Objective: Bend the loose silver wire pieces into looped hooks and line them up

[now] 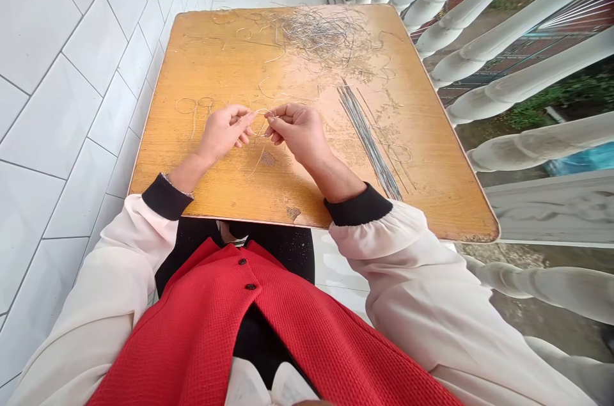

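Over the middle of the wooden table [220, 182], my left hand [224, 131] pinches a thin, pale wire [261, 110] between thumb and forefinger. My right hand [300, 131] faces it a short gap away, its fingertips closed on the same wire. The wire curves in a small loop between the two hands, and a thin end seems to hang below them. To the right of my right hand lies a bundle of straight grey strips [367, 140]. Thin wire rings [186, 105] lie on the table beyond my left hand.
A tangled heap of thin wire [319, 32] covers the table's far side, with loose pieces around it. White tiled wall [81, 93] runs along the left. A white baluster railing [518, 150] stands close on the right.
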Action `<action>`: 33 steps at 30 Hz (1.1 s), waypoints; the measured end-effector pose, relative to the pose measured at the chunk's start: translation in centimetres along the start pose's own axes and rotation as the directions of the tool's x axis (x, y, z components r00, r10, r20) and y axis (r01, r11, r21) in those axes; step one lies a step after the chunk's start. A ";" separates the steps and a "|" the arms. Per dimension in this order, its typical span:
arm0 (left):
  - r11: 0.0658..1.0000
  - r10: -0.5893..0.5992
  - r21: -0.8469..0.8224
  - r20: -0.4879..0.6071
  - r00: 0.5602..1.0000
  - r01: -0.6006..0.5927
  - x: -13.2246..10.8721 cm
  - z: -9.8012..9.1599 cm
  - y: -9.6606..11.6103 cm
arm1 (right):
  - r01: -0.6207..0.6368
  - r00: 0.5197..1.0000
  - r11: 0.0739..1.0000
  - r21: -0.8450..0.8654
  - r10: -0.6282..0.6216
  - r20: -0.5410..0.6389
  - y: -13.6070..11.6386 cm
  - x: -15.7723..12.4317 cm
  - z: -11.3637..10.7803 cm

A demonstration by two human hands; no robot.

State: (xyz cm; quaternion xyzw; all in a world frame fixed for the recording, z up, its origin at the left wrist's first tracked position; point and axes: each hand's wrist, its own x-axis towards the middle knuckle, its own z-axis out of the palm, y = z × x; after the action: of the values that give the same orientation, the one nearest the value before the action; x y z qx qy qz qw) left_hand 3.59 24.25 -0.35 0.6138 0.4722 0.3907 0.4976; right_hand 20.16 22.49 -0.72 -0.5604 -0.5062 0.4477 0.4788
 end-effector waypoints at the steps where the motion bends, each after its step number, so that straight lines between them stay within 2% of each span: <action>1: 1.000 -0.029 -0.003 0.027 0.999 0.029 -0.3 -0.1 0.4 | 0.007 1.000 1.000 -0.005 -0.007 -0.011 0.1 0.1 -0.1; 5: 0.993 -0.118 -0.005 0.131 0.984 0.119 -1.0 -0.2 1.3 | 0.046 0.998 0.999 -0.006 -0.046 -0.030 0.3 0.1 -0.2; 7: 0.989 -0.137 -0.035 0.138 0.981 0.143 -1.0 -0.2 1.4 | 0.045 0.999 0.999 0.012 -0.045 -0.013 0.3 0.0 -0.2; 11: 0.978 -0.153 -0.133 0.070 0.986 0.161 -0.9 0.0 1.2 | 0.028 0.999 0.999 0.026 -0.029 0.045 0.5 -0.1 -0.1; 14: 0.970 -0.156 -0.189 0.007 0.988 0.154 -0.8 0.1 1.3 | 0.067 0.996 0.998 -0.020 -0.065 0.062 0.7 0.0 -0.2; 19: 0.970 -0.146 -0.204 -0.048 0.988 0.133 -0.9 0.2 1.5 | 0.085 0.994 0.995 -0.051 -0.081 0.079 0.7 -0.2 -0.2; 27: 0.970 -0.156 -0.178 0.078 0.985 0.168 -1.2 0.1 1.2 | 0.042 0.997 0.998 0.036 -0.044 0.056 0.4 -0.2 -0.3; 33: 0.968 -0.185 -0.150 0.121 0.975 0.202 -1.1 -0.2 1.4 | 0.051 0.998 0.998 0.039 -0.052 0.032 0.1 -0.3 -0.5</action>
State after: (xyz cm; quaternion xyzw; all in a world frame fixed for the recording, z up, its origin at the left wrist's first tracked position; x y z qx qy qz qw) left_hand 3.36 23.15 1.03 0.5425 0.4696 0.3441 0.6056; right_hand 20.63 22.11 -0.76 -0.5307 -0.5195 0.4539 0.4924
